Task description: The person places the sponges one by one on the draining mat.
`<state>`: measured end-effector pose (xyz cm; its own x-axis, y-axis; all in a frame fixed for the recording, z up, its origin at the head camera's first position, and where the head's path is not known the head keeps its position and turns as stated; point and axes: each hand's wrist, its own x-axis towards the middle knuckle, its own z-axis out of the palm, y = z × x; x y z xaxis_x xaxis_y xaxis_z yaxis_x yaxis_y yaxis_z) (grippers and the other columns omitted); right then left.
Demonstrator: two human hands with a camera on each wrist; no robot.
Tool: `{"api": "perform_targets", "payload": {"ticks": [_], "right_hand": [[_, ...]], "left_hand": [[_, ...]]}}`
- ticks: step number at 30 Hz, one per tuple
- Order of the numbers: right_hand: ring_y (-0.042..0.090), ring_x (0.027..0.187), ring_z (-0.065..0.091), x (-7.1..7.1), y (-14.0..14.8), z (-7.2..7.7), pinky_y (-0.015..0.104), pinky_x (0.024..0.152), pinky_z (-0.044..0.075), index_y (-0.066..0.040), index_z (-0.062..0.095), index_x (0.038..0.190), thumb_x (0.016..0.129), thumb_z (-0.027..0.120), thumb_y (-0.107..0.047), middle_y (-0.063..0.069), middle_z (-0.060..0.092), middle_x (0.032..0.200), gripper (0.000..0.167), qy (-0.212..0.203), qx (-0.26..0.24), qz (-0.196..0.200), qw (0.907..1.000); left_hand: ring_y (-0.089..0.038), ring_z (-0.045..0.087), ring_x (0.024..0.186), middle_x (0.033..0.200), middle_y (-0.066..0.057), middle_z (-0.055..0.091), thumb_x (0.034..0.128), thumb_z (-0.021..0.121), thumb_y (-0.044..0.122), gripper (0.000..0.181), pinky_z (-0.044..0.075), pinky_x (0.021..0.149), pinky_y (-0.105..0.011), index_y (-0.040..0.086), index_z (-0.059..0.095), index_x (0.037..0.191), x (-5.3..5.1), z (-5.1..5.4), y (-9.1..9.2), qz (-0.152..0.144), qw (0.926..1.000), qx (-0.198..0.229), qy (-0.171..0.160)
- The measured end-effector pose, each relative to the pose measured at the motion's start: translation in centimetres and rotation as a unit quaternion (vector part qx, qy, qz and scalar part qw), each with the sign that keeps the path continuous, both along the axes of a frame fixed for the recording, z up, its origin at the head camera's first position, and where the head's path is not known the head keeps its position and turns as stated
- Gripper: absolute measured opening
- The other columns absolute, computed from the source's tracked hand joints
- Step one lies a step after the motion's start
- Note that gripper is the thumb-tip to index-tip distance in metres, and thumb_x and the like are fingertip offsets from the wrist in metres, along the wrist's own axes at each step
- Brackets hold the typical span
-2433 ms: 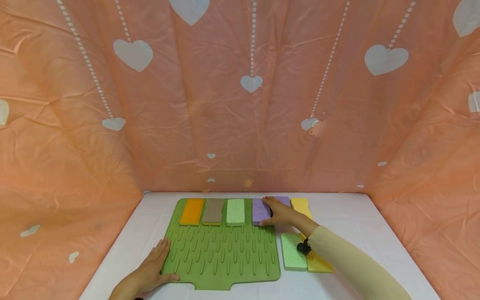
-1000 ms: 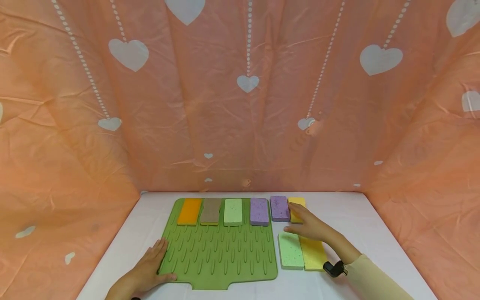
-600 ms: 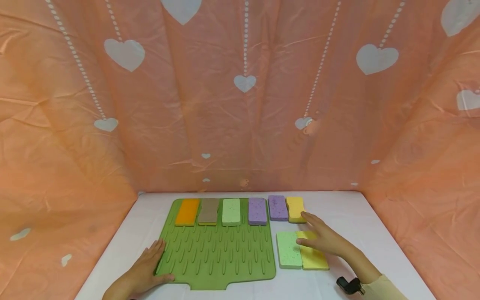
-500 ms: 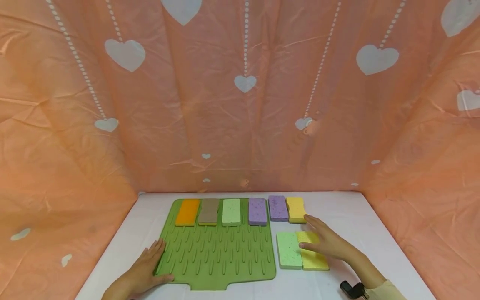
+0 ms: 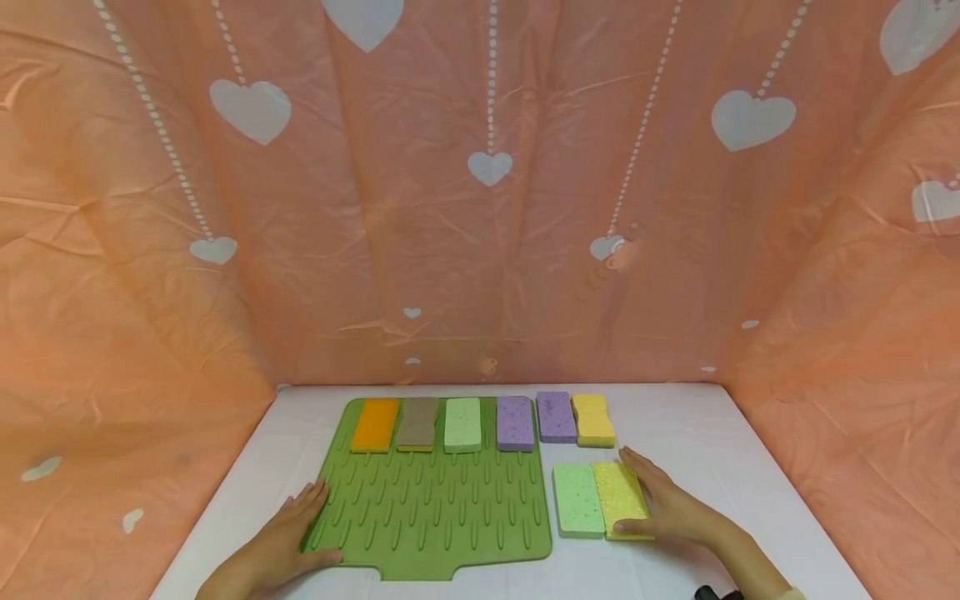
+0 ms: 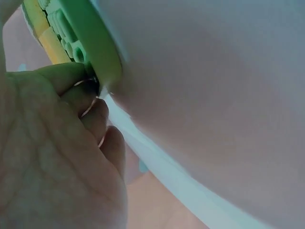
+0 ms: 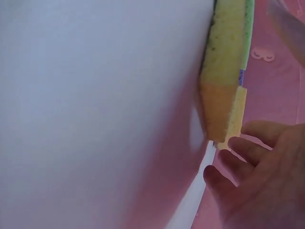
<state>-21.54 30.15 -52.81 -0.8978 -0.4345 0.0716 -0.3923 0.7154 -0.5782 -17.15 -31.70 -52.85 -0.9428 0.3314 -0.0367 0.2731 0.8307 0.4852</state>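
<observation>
My left hand (image 5: 277,542) rests at the left edge of the green ribbed mat (image 5: 435,508), fingers along its side and thumb near the front edge. In the left wrist view, the fingers of my left hand (image 6: 62,129) meet the mat's rim (image 6: 102,52). My right hand (image 5: 671,508) is spread around the right side of the large yellow sponge (image 5: 619,498), thumb by its front corner; contact is unclear. In the right wrist view, my right hand (image 7: 267,171) has its fingers loosely bent near that yellow sponge (image 7: 224,57). A large green sponge (image 5: 578,502) touches it on the left.
Along the mat's back edge lie an orange sponge (image 5: 375,425), a grey-brown one (image 5: 417,423), a pale green one (image 5: 462,425) and a purple one (image 5: 515,423). Another purple sponge (image 5: 556,417) and a small yellow one (image 5: 593,420) lie right of the mat on the white table (image 5: 690,425).
My right hand has left the purple sponge on the mat and moved right and toward the front, past the small yellow sponge to the large yellow one. My left hand has stayed at the mat.
</observation>
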Motion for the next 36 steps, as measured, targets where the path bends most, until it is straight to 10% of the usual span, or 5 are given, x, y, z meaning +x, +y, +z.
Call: {"api": "perform_targets", "payload": {"ticks": [17,21,28,33,36], "right_hand": [[0.057,0.155,0.026,0.6,1.0,-0.1,0.014,0.118,0.012,0.008,0.024,0.166,0.076,0.095,-0.055,0.032,0.025,0.172,0.131,-0.032,0.011,0.027,0.9991],[0.058,0.156,0.023,0.6,1.2,0.1,0.023,0.123,0.017,0.007,0.021,0.167,0.077,0.095,-0.053,0.032,0.02,0.173,0.131,-0.056,0.02,0.031,0.9977],[0.058,0.156,0.022,0.3,1.0,0.3,0.072,0.122,0.025,0.007,0.018,0.167,0.077,0.097,-0.047,0.033,0.021,0.173,0.131,-0.091,0.037,0.017,0.995],[0.06,0.153,0.028,0.2,1.0,0.4,0.075,0.12,0.027,0.009,0.025,0.165,0.075,0.099,-0.045,0.036,0.029,0.168,0.128,-0.083,0.028,0.009,0.9961],[0.058,0.152,0.033,0.2,0.9,0.3,0.073,0.119,0.031,0.008,0.03,0.164,0.075,0.098,-0.047,0.034,0.034,0.166,0.125,-0.067,0.035,0.008,0.9971]], "left_hand": [[-0.059,0.023,0.154,0.166,-0.04,0.026,0.0743,0.095,0.044,0.12,-0.016,0.1,0.004,-0.019,0.034,0.157,-0.3,-0.1,0.2,0.006,0.9995,0.028,-0.01],[-0.06,0.023,0.153,0.166,-0.04,0.026,0.0745,0.095,0.042,0.12,-0.016,0.1,0.003,-0.019,0.033,0.157,-0.2,-0.1,0.3,0.005,0.9995,0.028,-0.012],[-0.057,0.019,0.156,0.168,-0.039,0.022,0.0756,0.094,0.046,0.123,-0.015,0.107,-0.001,-0.017,0.029,0.16,-0.3,-0.3,0.1,0.014,0.9989,0.032,-0.032],[-0.031,0.009,0.164,0.165,-0.042,0.026,0.0777,0.089,0.055,0.122,-0.008,0.126,-0.023,-0.017,0.032,0.159,-0.3,-1.6,-0.6,0.0,0.9994,0.035,0.009],[-0.021,0.003,0.164,0.164,-0.043,0.025,0.0775,0.089,0.056,0.123,-0.013,0.117,-0.008,-0.017,0.032,0.159,-0.3,-1.9,-0.8,-0.002,0.999,0.043,0.015]]}}
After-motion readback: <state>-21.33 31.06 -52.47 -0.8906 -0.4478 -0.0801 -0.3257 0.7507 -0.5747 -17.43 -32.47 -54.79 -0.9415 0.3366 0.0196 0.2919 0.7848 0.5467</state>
